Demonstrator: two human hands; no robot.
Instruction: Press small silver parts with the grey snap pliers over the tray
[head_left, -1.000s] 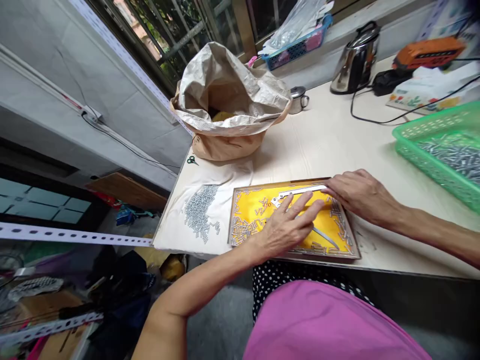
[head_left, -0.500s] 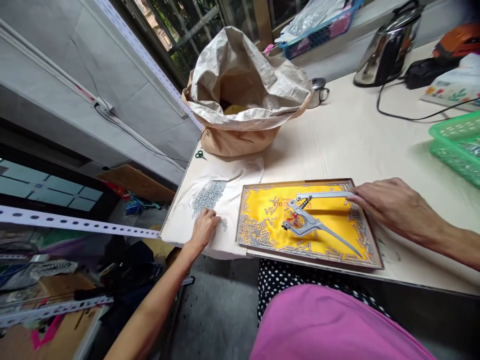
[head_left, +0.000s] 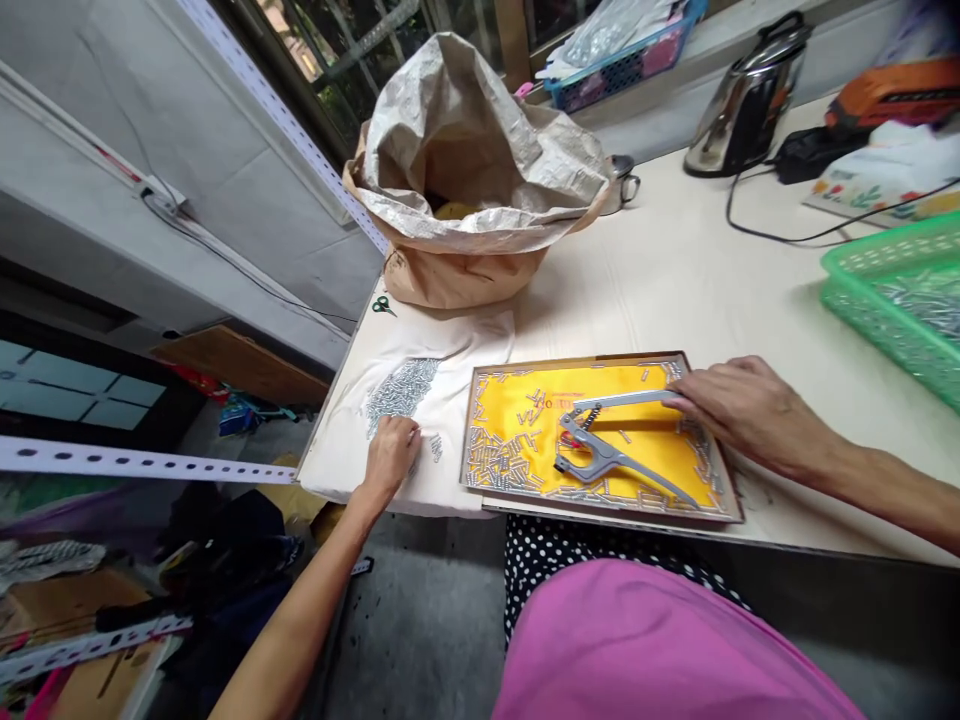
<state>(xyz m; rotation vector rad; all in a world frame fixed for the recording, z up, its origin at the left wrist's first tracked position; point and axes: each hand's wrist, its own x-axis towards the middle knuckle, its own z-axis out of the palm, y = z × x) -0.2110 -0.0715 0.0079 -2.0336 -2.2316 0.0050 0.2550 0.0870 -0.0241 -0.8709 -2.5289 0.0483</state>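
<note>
My left hand (head_left: 391, 455) rests on the white cloth (head_left: 472, 340) at the near edge of a pile of small grey metal screws or pins (head_left: 405, 388). Its fingers are curled together, and anything between them is hidden. A small loose cluster of the same pieces (head_left: 436, 447) lies just to its right. In my right hand (head_left: 739, 410) is the upper handle of a grey metal hand plier (head_left: 611, 460) with a spring and long, spread handles. The plier is over a shallow tray (head_left: 466, 440) lined in yellow, with many short metal pieces (head_left: 499, 465) scattered inside.
A large paper sack (head_left: 465, 275) stands open behind the cloth, with green scissors (head_left: 383, 306) to its left. A lidded metal cup (head_left: 621, 185), an electric kettle (head_left: 750, 100) and a green basket (head_left: 885, 300) of metal pieces are farther right. A black cable (head_left: 780, 238) crosses the table.
The view has shifted slightly right. My left hand sits a little farther left of the small cluster, fingers still curled. The plier has turned slightly in my right hand.
</note>
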